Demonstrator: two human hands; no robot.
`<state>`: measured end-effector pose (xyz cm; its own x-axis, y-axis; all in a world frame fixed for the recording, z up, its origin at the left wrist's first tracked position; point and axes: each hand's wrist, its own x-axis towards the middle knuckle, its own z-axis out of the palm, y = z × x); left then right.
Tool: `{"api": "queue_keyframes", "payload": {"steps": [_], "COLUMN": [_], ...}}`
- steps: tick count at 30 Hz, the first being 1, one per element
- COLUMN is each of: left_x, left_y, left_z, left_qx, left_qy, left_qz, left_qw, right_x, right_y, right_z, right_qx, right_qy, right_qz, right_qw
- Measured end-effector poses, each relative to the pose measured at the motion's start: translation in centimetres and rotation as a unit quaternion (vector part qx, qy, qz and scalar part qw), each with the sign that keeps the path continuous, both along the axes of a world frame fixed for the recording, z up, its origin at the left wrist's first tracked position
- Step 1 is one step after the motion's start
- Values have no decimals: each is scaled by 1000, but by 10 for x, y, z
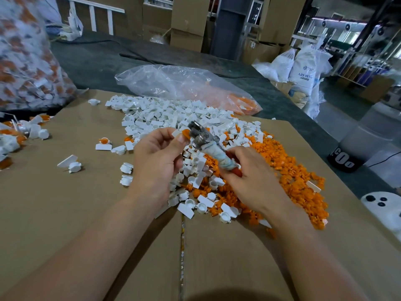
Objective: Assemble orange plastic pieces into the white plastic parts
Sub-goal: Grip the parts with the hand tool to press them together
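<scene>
Head view: an orange piece is being seated in a white part with a small hammer.

The left hand (156,157) is raised above the cardboard (65,203), its thumb and fingers pinching a white part (176,133) with an orange piece (186,134) at its end. The right hand (253,181) grips the cloth-wrapped handle of the hammer (201,137), whose metal head sits right beside the orange piece; I cannot tell if they touch. This looks like the pressing-in step for a single pair. The next move probably needs a short, square tap while the left hand holds the part steady with its fingers out of the way. More parts wait below in the white pile (173,114) and the orange pile (288,170), which touch and mix under the hands.
</scene>
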<state>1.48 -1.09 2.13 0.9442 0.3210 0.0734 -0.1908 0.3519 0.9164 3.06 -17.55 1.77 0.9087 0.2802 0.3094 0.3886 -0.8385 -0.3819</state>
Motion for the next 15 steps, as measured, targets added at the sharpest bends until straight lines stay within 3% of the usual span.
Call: {"api": "queue_keyframes", "payload": {"steps": [15], "left_x": [-2], "left_y": [-3], "left_z": [-1], "left_qx": [42], "left_qy": [-5], "left_qz": [15], "left_qw": [999], "right_x": [-9], "right_y": [7], "right_z": [5], "right_qx": [4], "right_qy": [83], "right_qz": [28], "right_qw": [996]}}
